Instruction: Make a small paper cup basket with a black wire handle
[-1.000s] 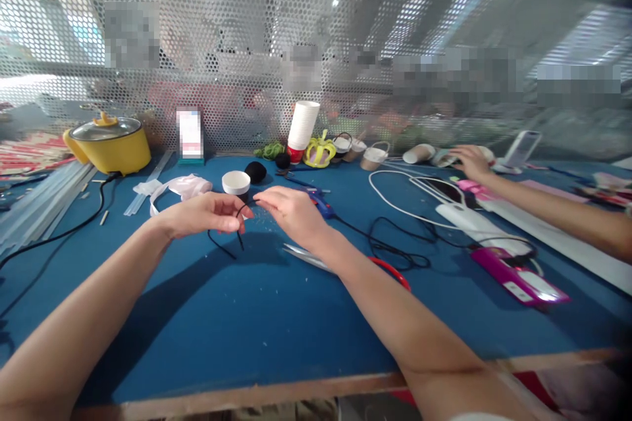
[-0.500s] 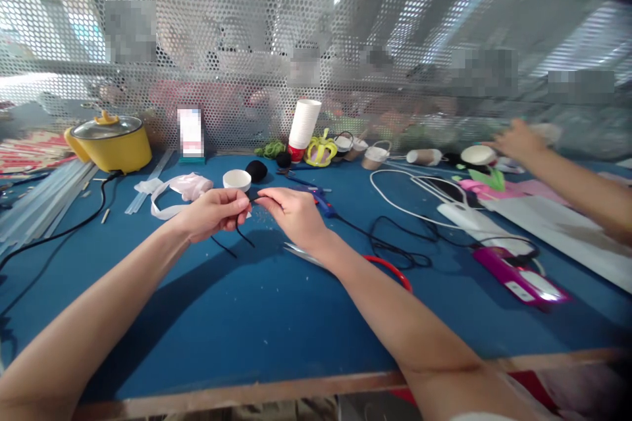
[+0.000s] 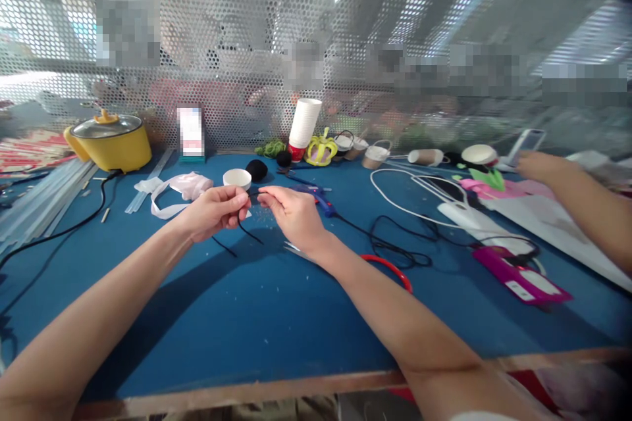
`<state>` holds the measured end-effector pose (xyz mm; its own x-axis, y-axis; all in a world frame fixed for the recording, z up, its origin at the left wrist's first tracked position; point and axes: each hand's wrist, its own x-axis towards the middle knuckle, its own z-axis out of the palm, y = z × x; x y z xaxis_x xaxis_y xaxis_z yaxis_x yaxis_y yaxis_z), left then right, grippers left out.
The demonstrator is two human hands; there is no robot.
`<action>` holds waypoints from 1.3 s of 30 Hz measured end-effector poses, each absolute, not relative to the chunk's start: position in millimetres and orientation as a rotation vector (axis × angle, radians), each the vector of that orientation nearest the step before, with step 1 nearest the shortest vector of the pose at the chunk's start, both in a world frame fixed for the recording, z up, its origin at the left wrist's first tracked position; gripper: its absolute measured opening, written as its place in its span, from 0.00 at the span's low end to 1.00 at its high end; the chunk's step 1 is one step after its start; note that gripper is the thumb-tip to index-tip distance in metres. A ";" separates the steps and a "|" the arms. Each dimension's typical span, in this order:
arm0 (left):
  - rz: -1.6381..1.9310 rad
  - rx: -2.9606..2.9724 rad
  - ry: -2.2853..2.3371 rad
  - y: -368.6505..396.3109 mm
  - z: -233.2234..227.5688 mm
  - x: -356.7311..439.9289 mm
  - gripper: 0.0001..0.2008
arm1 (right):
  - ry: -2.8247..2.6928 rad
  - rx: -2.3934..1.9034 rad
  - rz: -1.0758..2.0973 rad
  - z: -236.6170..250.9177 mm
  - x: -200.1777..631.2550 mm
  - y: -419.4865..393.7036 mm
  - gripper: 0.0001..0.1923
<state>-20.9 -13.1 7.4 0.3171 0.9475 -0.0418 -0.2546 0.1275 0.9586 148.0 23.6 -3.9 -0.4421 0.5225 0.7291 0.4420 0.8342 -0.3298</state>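
Note:
My left hand (image 3: 213, 210) and my right hand (image 3: 292, 214) meet above the blue table (image 3: 237, 316), fingertips almost touching. Both pinch a thin black cord (image 3: 249, 231); its loose ends hang down below my left fingers toward the tabletop. A small white paper cup (image 3: 237, 179) stands just behind my hands, with a black pompom (image 3: 256, 170) beside it. A blue glue gun (image 3: 318, 198) lies right behind my right hand.
A yellow pot (image 3: 111, 143) stands far left with a black cable, and a pink ribbon (image 3: 180, 187) lies nearby. A stack of white cups (image 3: 303, 123), a yellow crown and small baskets line the perforated screen. Red-handled scissors (image 3: 390, 268) and black cords lie right. Another person's arm (image 3: 577, 200) reaches in at the right.
My hands have drawn closer together and slightly up with the cord. The other person's hand at the right moved from the cups back toward the table's far right.

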 end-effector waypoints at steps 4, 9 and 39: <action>1.089 1.062 0.820 -13.7 7.8 -18.8 0.15 | -2.070 -0.778 0.122 -6.9 145.9 17.9 0.12; 1.109 1.050 0.820 -14.2 6.6 -16.8 0.14 | -2.025 -0.802 0.213 -9.4 143.9 15.0 0.13; 1.389 0.936 0.622 -10.8 2.5 -16.1 0.05 | -1.158 -0.493 1.794 6.5 142.7 24.3 0.09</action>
